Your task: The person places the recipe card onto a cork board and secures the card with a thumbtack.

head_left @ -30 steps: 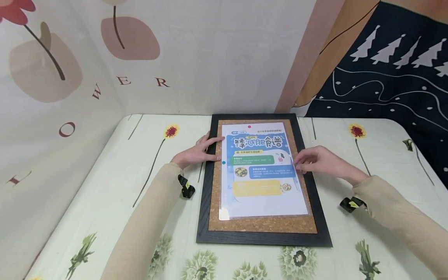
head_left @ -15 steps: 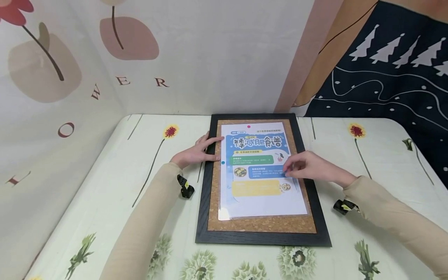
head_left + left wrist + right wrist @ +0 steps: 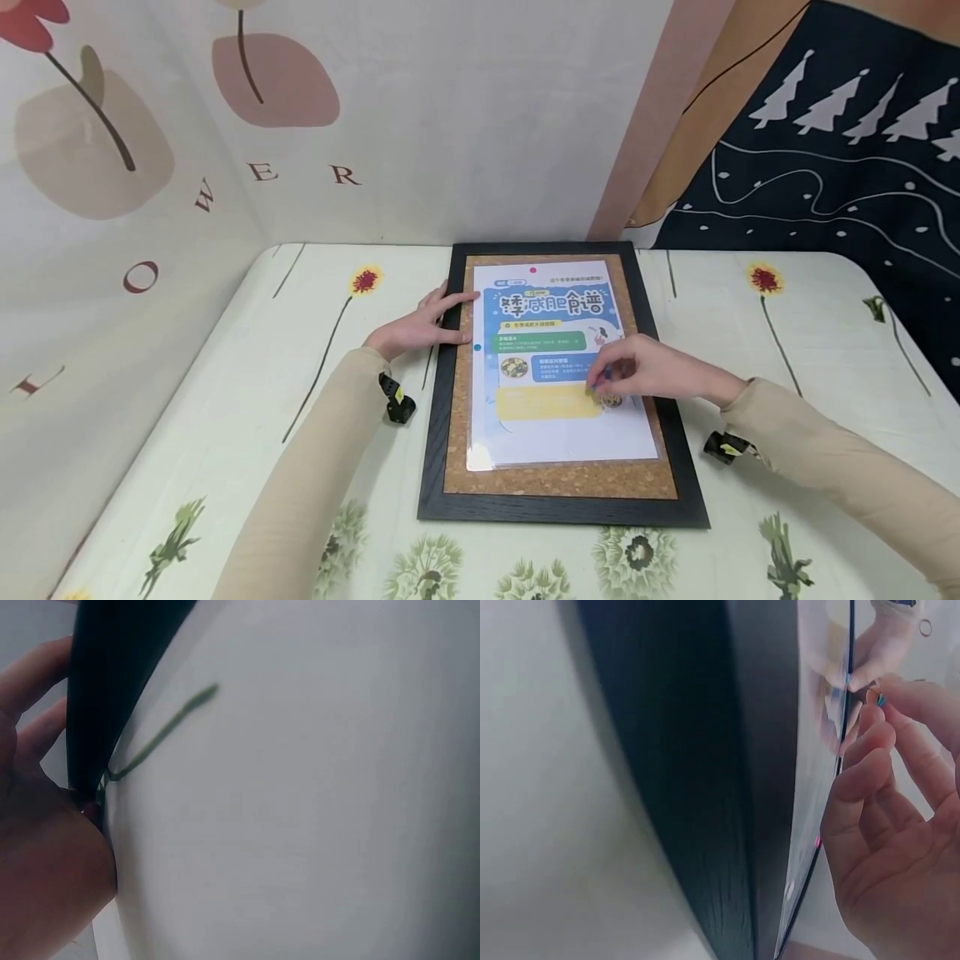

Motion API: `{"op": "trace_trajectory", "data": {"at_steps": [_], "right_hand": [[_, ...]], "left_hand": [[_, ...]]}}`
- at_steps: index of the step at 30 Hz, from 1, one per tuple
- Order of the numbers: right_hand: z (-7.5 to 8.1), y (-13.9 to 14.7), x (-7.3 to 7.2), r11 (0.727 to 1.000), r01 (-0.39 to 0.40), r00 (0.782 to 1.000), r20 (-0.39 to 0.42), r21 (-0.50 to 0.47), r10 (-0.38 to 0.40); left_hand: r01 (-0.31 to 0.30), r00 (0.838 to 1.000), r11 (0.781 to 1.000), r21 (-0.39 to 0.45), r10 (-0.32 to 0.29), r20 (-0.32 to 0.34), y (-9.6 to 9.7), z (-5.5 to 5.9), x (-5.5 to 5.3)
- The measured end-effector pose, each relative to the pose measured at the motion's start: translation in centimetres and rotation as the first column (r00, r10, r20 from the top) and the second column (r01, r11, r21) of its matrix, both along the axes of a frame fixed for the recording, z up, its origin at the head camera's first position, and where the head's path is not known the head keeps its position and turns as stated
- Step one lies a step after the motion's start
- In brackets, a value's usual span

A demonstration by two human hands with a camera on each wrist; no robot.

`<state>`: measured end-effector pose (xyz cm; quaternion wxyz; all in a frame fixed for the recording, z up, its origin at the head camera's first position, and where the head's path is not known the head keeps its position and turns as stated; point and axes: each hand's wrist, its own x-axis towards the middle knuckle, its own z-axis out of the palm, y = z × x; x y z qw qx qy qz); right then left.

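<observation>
A cork board [image 3: 562, 481] with a black frame lies on the table, and a printed sheet [image 3: 487, 446] in a clear cover rests on it. One pink thumbtack [image 3: 533, 270] shows at the sheet's top edge and a teal thumbtack [image 3: 477, 347] at its left edge. My left hand [image 3: 420, 325] rests across the frame's left side, thumb and index finger stretched toward the sheet's edge. Over the sheet's right half, my right hand [image 3: 652, 369] pinches a small blue thumbtack [image 3: 881, 698] between thumb and fingertip. Its point is too small to make out.
A flower-patterned cloth [image 3: 330, 500] covers the table around the board. Behind the board hangs a pale curtain [image 3: 465, 150], with a dark tree-patterned cloth [image 3: 825, 183] at the back right. Each wrist wears a small black camera.
My right hand has moved from the sheet's right edge leftward and slightly toward me, over the sheet, carrying the blue thumbtack. The left hand and board stay in place.
</observation>
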<state>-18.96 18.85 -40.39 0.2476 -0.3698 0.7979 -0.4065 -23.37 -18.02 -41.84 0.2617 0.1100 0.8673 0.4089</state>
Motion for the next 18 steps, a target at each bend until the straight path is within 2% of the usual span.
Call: {"op": "trace_trajectory", "data": {"at_steps": [5,18], "right_hand": [[0.0,-0.8,0.3,0.999,-0.041,0.997,0.061,-0.001,0.041],[0.0,-2.6,1.6,0.991,-0.132,0.99,0.044,-0.012,0.133]], "left_hand": [[0.007,1.0,1.0,-0.008,-0.007,-0.005,-0.1,0.0,0.1],[0.01,1.0,1.0,-0.02,-0.01,-0.007,0.0,0.0,0.0]]}}
